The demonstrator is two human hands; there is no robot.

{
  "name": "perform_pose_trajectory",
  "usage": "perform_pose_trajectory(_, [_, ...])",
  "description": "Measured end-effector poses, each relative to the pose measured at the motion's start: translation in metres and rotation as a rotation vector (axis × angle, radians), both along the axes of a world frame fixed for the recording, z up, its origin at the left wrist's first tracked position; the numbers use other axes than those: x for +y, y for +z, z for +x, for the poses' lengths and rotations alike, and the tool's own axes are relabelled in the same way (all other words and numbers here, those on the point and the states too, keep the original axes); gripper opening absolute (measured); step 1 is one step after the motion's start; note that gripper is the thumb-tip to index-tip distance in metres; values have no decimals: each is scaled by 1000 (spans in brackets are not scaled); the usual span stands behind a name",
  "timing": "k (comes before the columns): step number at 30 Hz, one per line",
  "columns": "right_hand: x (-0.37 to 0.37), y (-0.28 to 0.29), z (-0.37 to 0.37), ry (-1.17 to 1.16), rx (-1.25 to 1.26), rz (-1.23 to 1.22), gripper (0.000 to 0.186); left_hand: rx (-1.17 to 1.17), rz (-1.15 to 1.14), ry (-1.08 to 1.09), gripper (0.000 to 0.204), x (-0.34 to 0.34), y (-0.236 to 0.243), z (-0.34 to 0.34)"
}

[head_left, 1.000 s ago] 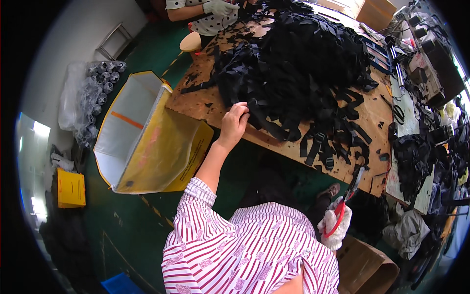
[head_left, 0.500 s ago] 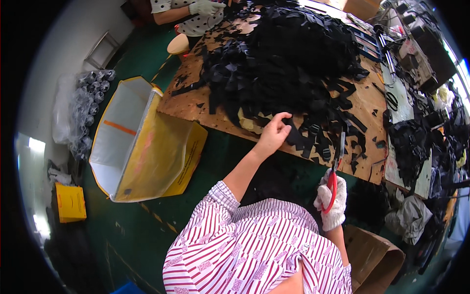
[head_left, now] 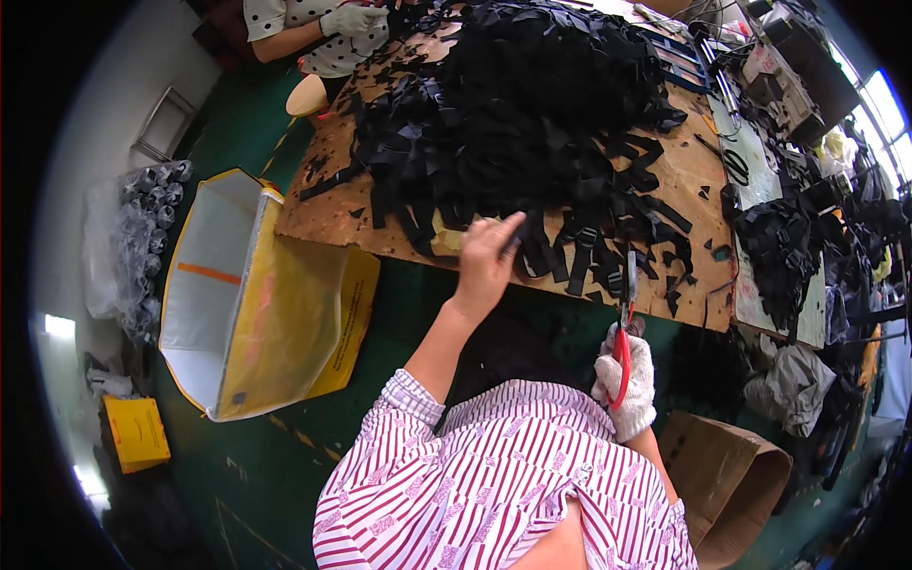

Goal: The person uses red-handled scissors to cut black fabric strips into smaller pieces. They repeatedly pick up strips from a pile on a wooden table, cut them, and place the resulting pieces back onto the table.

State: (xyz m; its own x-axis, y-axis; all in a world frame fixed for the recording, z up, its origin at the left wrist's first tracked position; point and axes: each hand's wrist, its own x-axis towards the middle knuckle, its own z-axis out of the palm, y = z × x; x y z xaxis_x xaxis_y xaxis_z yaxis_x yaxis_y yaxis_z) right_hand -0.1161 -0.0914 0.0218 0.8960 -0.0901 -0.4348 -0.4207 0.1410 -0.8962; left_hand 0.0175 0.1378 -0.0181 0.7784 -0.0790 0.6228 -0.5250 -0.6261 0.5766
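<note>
My bare left hand (head_left: 484, 268) is at the near edge of the wooden table, its fingers pinched on a short piece of black strap (head_left: 514, 245). Slight motion blur softens the fingertips. My right hand (head_left: 627, 389), in a white knitted glove, grips scissors (head_left: 622, 353) with red handles, blades pointing up and away toward the table edge. In front of both hands lies a large tangled heap of black straps (head_left: 494, 142). Some straps with black buckles (head_left: 586, 236) hang toward the near edge, between my two hands.
A yellow bin (head_left: 290, 323) with a pale lining stands left of the wooden table (head_left: 318, 214). Across the table is a person in a dotted top with a gloved hand (head_left: 351, 19). A cardboard box (head_left: 712, 475) sits on the floor at right; another pair of scissors (head_left: 733, 163) lies on the table.
My left hand has drawn left and slightly back, its fingers now closed on a piece of strap. My right hand still holds the scissors. The whole view has shifted a little.
</note>
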Motion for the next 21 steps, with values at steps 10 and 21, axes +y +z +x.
perform_pose_trajectory(10, [3, -11, -1, 181, -113, -75, 44, 685, -1030, -264, 22, 12, 28, -29])
perform_pose_trajectory(21, [-6, -20, 2, 457, -329, -658, 74, 852, -943, -363, 26, -19, 13, -45])
